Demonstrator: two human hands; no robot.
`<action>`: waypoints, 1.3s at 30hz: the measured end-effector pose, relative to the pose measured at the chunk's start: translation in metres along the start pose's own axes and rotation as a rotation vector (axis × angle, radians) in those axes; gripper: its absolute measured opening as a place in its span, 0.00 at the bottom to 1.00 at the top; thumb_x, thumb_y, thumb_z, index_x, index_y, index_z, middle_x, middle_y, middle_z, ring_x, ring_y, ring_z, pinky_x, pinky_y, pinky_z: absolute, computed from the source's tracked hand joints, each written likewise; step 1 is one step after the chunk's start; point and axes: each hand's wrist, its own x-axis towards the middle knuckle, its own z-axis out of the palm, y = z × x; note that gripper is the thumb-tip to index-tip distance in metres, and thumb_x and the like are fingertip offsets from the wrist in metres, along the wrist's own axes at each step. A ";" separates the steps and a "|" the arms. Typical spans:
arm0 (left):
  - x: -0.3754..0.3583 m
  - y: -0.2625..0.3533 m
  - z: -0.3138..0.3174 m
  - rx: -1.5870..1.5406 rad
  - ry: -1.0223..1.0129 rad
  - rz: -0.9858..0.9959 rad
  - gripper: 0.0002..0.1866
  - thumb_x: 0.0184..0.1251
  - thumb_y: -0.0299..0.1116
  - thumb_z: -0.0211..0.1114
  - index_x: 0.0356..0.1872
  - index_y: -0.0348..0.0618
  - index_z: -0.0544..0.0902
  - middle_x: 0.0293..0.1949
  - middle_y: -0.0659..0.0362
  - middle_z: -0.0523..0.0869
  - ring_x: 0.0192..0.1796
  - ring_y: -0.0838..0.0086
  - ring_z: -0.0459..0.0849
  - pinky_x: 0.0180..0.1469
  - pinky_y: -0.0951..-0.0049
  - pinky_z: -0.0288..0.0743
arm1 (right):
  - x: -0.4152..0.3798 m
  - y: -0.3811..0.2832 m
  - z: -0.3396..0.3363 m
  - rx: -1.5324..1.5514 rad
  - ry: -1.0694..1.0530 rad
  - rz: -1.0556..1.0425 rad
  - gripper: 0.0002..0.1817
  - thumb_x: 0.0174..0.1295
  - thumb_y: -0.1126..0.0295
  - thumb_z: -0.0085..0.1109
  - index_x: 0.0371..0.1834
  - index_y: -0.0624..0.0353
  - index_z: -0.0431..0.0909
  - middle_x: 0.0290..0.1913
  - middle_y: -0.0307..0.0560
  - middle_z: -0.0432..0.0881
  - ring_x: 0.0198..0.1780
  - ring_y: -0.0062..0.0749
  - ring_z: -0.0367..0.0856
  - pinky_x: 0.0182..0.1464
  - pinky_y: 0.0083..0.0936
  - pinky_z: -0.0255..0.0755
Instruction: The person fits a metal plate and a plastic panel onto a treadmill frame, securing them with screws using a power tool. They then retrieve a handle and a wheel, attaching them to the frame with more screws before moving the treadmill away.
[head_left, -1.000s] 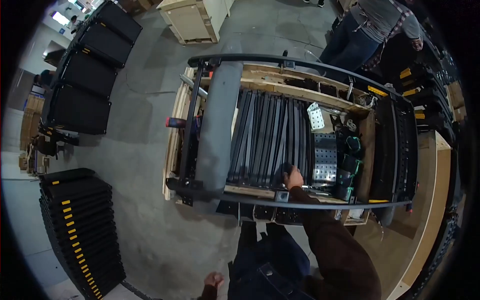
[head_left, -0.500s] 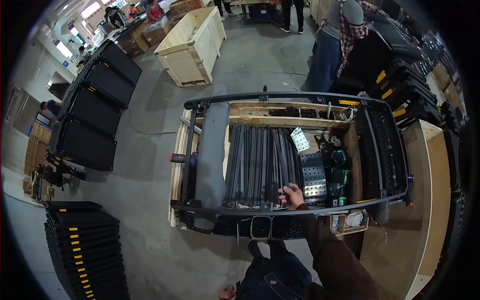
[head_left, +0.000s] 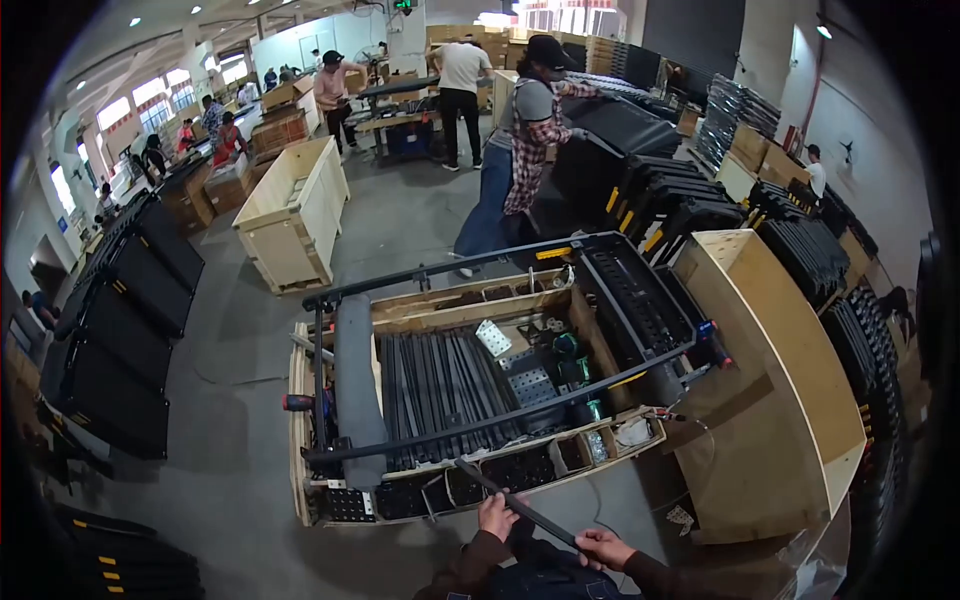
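- The left hand (head_left: 496, 516) is closed around a long black metal bar (head_left: 515, 503), near its middle part.
- The right hand (head_left: 603, 548) grips the same bar at its lower end, close to the person's body.
- The bar goes diagonally from the right hand up and to the left; its far end is over the front edge of the wooden crate (head_left: 330, 492).
- Inside the crate lies a row of similar black bars (head_left: 440, 385), side by side.
- To the right of them there are perforated metal plates (head_left: 530, 382) and some small dark parts with green details (head_left: 570, 370).
- A grey rolled pad (head_left: 355, 385) lies along the left side of the crate.
- A black tubular frame (head_left: 500, 418) rests across the top of the crate.
- A second, open wooden crate (head_left: 790, 400) stands just beside, on the right.
- Behind the crate, a person in a plaid shirt (head_left: 520, 150) stands at stacks of black panels (head_left: 660, 200).
- More black panels (head_left: 120, 330) lie on the floor at the left.
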 end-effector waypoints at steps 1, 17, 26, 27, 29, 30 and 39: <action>-0.001 -0.006 -0.004 -0.004 0.040 0.004 0.15 0.83 0.38 0.52 0.59 0.39 0.68 0.54 0.41 0.84 0.55 0.45 0.86 0.54 0.49 0.84 | -0.008 0.004 -0.004 -0.014 -0.003 0.010 0.13 0.75 0.56 0.57 0.47 0.55 0.75 0.25 0.40 0.82 0.16 0.20 0.69 0.18 0.19 0.61; -0.033 -0.024 -0.020 0.040 0.443 0.204 0.17 0.80 0.38 0.58 0.58 0.41 0.66 0.53 0.42 0.83 0.50 0.46 0.87 0.45 0.47 0.87 | -0.014 -0.023 -0.100 -0.503 -0.263 0.084 0.22 0.74 0.47 0.56 0.57 0.52 0.76 0.27 0.34 0.80 0.18 0.16 0.71 0.18 0.19 0.63; -0.092 0.011 0.019 0.189 0.438 0.096 0.25 0.78 0.50 0.60 0.59 0.40 0.69 0.50 0.45 0.83 0.47 0.50 0.87 0.48 0.51 0.85 | -0.033 -0.037 -0.157 -0.517 -0.400 0.102 0.27 0.72 0.51 0.61 0.68 0.54 0.77 0.29 0.35 0.83 0.23 0.16 0.75 0.24 0.17 0.67; -0.091 0.017 0.031 0.194 0.443 0.087 0.25 0.78 0.50 0.60 0.59 0.40 0.69 0.50 0.45 0.83 0.47 0.50 0.87 0.48 0.51 0.85 | -0.038 -0.042 -0.157 -0.507 -0.403 0.108 0.27 0.72 0.51 0.61 0.68 0.54 0.77 0.29 0.35 0.83 0.23 0.16 0.75 0.24 0.17 0.67; -0.090 0.038 0.067 0.217 0.400 0.192 0.24 0.79 0.49 0.58 0.60 0.38 0.71 0.47 0.47 0.84 0.47 0.55 0.88 0.49 0.54 0.86 | -0.052 -0.052 -0.155 -0.412 -0.410 0.055 0.26 0.71 0.54 0.63 0.65 0.58 0.78 0.30 0.37 0.83 0.26 0.17 0.78 0.26 0.18 0.70; -0.087 0.049 0.085 0.217 0.405 0.186 0.24 0.79 0.49 0.58 0.60 0.38 0.71 0.47 0.47 0.84 0.47 0.55 0.88 0.49 0.54 0.86 | -0.059 -0.055 -0.157 -0.407 -0.411 0.061 0.26 0.71 0.54 0.63 0.65 0.58 0.78 0.30 0.37 0.83 0.26 0.17 0.78 0.26 0.18 0.70; -0.032 0.173 0.249 0.856 -0.062 0.670 0.21 0.79 0.33 0.58 0.69 0.39 0.71 0.45 0.53 0.88 0.44 0.72 0.88 0.48 0.73 0.81 | -0.116 -0.101 -0.167 0.068 -0.214 -0.484 0.21 0.66 0.68 0.66 0.58 0.70 0.80 0.29 0.49 0.84 0.28 0.26 0.81 0.30 0.21 0.72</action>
